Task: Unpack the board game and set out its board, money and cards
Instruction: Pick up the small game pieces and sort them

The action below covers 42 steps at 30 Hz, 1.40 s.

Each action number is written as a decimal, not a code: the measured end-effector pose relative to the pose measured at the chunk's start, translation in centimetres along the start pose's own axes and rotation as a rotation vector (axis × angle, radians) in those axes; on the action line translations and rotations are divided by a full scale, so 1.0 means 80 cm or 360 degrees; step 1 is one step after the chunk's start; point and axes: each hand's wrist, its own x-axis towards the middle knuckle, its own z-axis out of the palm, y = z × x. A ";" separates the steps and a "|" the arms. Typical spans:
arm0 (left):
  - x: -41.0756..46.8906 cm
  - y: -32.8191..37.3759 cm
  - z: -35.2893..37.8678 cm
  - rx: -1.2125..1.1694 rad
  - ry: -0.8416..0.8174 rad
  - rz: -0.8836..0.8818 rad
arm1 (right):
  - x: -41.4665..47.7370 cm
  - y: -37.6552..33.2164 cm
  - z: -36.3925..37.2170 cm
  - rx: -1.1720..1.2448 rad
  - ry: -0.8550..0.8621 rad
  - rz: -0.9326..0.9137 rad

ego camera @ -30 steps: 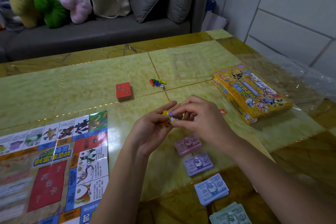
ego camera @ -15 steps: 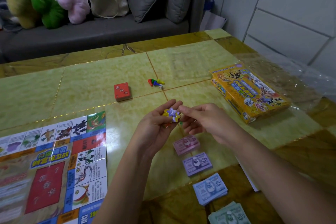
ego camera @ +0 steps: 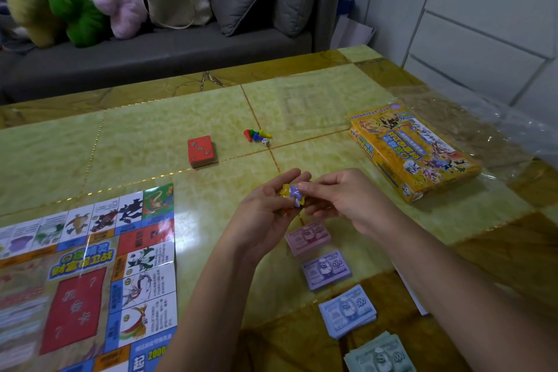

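Cupped in the person's left hand (ego camera: 262, 217), fingers curled up around them, sits a small clutch of star-shaped tokens (ego camera: 291, 194), yellow and purple. The right hand (ego camera: 344, 202) pinches the top one between thumb and fingertip. Both hands hover just above the table (ego camera: 151, 136), between the red card deck (ego camera: 200, 150) and the pink money stack (ego camera: 308, 237).

From where I stand this looks like sorting out the little pieces. The board (ego camera: 90, 266) lies flat at the left, and four money stacks (ego camera: 347, 311) run in a row toward the person.

To do it well, I'd peel off one token at a time with the right hand, keeping the left palm level so the rest don't slide off. I'd lay them on a bare patch near the pawns (ego camera: 256, 133) and die (ego camera: 265, 142), well apart from the money so nothing gets mixed. The box (ego camera: 413, 151) lies at the right; whether anything is left inside it I cannot tell.
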 end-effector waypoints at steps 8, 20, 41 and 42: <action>-0.001 0.002 -0.002 -0.0008 -0.0001 -0.0012 | 0.002 -0.004 -0.004 -0.0031 0.0104 -0.0169; -0.002 0.001 -0.003 0.0036 0.0055 -0.0097 | 0.003 -0.003 -0.006 -0.0163 0.0071 -0.0191; 0.010 -0.010 0.002 -0.0289 0.0302 0.0392 | -0.007 0.002 0.019 0.0215 -0.0025 -0.0025; 0.010 -0.011 0.004 -0.0280 0.0299 0.0402 | -0.008 0.002 0.019 0.0242 -0.0012 -0.0010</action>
